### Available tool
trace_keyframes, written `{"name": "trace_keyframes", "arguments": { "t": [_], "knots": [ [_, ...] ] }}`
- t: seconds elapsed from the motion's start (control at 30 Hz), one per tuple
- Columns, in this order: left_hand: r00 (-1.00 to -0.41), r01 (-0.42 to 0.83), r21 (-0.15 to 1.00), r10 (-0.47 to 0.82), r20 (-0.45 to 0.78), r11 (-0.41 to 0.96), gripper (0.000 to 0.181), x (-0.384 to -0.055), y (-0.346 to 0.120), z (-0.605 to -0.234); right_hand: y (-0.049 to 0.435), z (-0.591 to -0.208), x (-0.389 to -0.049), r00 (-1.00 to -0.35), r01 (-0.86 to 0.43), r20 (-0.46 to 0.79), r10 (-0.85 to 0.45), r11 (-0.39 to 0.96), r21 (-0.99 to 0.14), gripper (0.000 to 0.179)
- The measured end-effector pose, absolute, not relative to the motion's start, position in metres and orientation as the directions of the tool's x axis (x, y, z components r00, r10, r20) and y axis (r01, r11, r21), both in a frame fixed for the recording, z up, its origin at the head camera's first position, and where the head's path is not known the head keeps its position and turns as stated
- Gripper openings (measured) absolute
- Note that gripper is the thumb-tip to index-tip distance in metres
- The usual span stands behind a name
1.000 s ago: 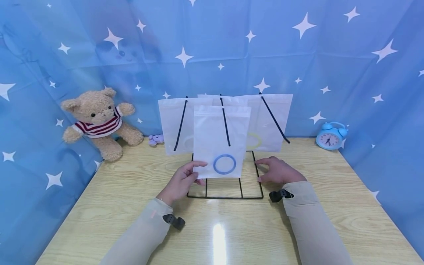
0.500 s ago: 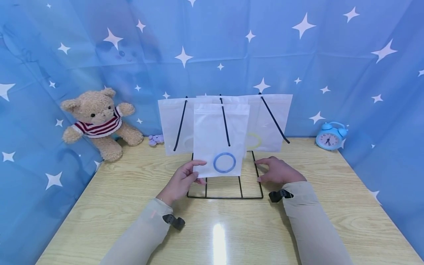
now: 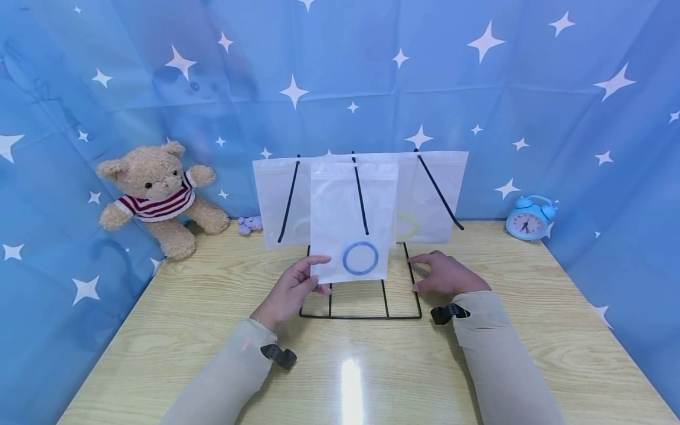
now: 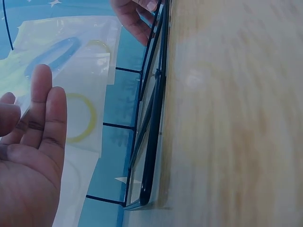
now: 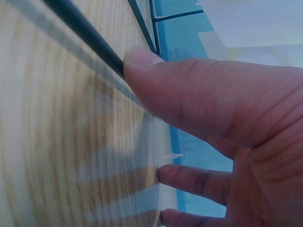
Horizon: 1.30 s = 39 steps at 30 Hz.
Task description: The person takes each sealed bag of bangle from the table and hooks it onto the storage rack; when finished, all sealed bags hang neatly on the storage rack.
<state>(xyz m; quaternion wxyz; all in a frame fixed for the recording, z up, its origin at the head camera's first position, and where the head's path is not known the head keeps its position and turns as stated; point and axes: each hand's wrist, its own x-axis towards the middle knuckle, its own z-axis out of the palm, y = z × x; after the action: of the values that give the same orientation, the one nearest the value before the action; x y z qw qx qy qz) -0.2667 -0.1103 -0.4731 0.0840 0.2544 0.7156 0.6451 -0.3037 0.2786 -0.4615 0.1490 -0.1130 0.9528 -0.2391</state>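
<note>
My left hand (image 3: 292, 289) pinches the lower left corner of a white zip bag (image 3: 340, 212) with a blue ring (image 3: 360, 242) in it. The bag hangs upright on the middle hook (image 3: 361, 200) of a black wire display rack (image 3: 361, 317). In the left wrist view, a bag with a yellow ring (image 4: 93, 113) hangs behind it. With thumb and forefinger, my right hand (image 3: 451, 274) holds the right bar of the rack's base. In the right wrist view, its thumb (image 5: 189, 94) lies against the bar and the lower fingertips reach the table.
More white zip bags hang on the left hook (image 3: 289, 200) and the right hook (image 3: 440, 189). A teddy bear (image 3: 154, 183) and a small purple toy (image 3: 249, 224) sit back left. A blue alarm clock (image 3: 526, 224) stands back right, before a starry blue cloth (image 3: 340, 59).
The front bag has slid back a little along the middle hook, its top edge rising in view towards the bag behind. My hands have barely moved.
</note>
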Motion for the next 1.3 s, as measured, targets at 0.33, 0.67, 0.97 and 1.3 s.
{"name": "trace_keyframes", "arguments": {
  "t": [0.33, 0.67, 0.97, 1.3],
  "knots": [
    [-0.847, 0.253, 0.968, 0.486, 0.218, 0.006, 0.05, -0.2663, -0.1089, -0.4705, 0.2789, -0.462, -0.303, -0.932, -0.13, -0.235, -0.275, 0.861, -0.492, 0.072],
    [-0.841, 0.225, 0.971, 0.488, 0.235, -0.081, 0.051, -0.2654, -0.1085, -0.4685, 0.2802, -0.4635, -0.3037, -0.931, -0.161, -0.216, -0.295, 0.861, -0.483, 0.072],
    [-0.828, 0.209, 0.97, 0.504, 0.245, -0.127, 0.052, -0.2652, -0.1077, -0.4677, 0.2792, -0.4636, -0.305, -0.929, -0.164, -0.214, -0.302, 0.854, -0.493, 0.071],
    [-0.832, 0.207, 0.973, 0.505, 0.229, -0.101, 0.054, -0.2671, -0.1094, -0.4688, 0.2792, -0.4626, -0.304, -0.932, -0.147, -0.223, -0.286, 0.859, -0.49, 0.071]
  ]
}}
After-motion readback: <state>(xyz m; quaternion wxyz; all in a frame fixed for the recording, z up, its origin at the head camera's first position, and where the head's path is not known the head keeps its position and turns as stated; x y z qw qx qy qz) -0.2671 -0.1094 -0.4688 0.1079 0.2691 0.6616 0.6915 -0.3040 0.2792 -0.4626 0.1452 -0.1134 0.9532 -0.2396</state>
